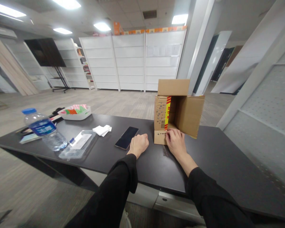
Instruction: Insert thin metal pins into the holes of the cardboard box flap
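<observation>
Cardboard box [160, 114], open: right of frame centre. Right hand [177, 141] at its lower flap [159, 137]; grip cannot be told. Left hand [139, 145]: loose fist beside phone [125, 138], mid-frame. Thin rods [165, 151] on desk [154, 169] below box.

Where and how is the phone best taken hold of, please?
Probably by both long edges, coming from above its right side: the phone is thin and lies flat on the table, with the left hand beside it.
</observation>
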Demonstrator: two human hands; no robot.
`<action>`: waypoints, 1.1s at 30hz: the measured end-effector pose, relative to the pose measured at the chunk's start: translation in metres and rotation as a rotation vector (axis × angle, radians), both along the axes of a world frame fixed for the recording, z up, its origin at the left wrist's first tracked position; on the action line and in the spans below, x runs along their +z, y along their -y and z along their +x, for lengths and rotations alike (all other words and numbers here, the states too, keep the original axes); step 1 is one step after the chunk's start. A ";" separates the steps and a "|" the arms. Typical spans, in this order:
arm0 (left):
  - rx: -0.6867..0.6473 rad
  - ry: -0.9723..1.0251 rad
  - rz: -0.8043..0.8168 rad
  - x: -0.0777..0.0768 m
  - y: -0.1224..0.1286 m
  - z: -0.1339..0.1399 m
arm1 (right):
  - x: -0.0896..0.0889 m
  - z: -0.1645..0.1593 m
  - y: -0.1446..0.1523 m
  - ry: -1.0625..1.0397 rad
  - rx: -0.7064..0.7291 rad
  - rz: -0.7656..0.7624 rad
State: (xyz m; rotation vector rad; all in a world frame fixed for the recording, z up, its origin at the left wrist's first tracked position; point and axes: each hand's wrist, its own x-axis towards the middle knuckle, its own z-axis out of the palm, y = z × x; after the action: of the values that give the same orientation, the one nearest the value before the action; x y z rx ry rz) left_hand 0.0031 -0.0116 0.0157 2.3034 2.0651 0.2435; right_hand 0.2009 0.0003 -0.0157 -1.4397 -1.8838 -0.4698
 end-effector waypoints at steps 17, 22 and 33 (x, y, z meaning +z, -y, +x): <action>-0.009 0.004 0.019 -0.002 -0.001 -0.001 | -0.004 0.000 -0.002 0.034 -0.005 0.001; 0.003 0.001 0.007 -0.002 -0.001 -0.001 | -0.003 0.001 -0.002 0.035 -0.002 -0.008; -0.004 -0.017 0.025 -0.006 -0.004 -0.001 | -0.005 0.000 -0.003 0.057 -0.024 -0.004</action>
State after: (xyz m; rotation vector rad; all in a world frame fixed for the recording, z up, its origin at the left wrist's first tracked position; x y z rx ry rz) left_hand 0.0019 -0.0081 0.0095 2.3312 2.0767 0.2522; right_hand 0.2013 0.0034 -0.0210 -1.4668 -1.9149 -0.5244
